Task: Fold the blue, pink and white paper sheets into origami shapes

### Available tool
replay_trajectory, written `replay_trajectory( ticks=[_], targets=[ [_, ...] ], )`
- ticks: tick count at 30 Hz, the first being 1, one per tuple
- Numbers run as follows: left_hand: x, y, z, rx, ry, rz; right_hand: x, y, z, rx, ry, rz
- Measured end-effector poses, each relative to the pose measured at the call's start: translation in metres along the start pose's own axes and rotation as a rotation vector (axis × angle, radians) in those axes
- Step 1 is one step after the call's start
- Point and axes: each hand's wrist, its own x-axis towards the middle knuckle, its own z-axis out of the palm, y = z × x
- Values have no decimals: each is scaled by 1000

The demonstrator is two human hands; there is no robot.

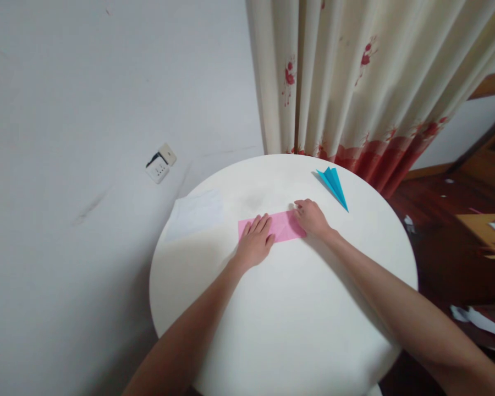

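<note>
Two hands of ours press flat on a pink folded paper (281,226) at the middle of the round white table (297,330).

Our left hand (254,242) lies palm down, fingers spread wide and straight, covering the strip's end toward 9 o'clock; it grips nothing, only presses. Our right hand (311,217) rests on the end toward 3 o'clock with its fingers curled partway, tips on the paper's far edge; we cannot tell whether it pinches a flap. A blue paper plane (334,185) sits apart from the strip toward 1 o'clock, near the curtain (367,82). A pale white sheet (196,213) at 10 o'clock is hard to make out against the tabletop. Both ends of the pink strip are hidden under our palms, and the table's near rim is cut off.
</note>
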Motion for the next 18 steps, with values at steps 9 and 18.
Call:
replay_trajectory(
  ticks=[9,18],
  targets=[
    [0,0,-1,5,-25,17,1,0,4,277,-13,83],
    [1,-2,2,-25,0,6,-1,-7,9,446,61,-46]
  ],
)
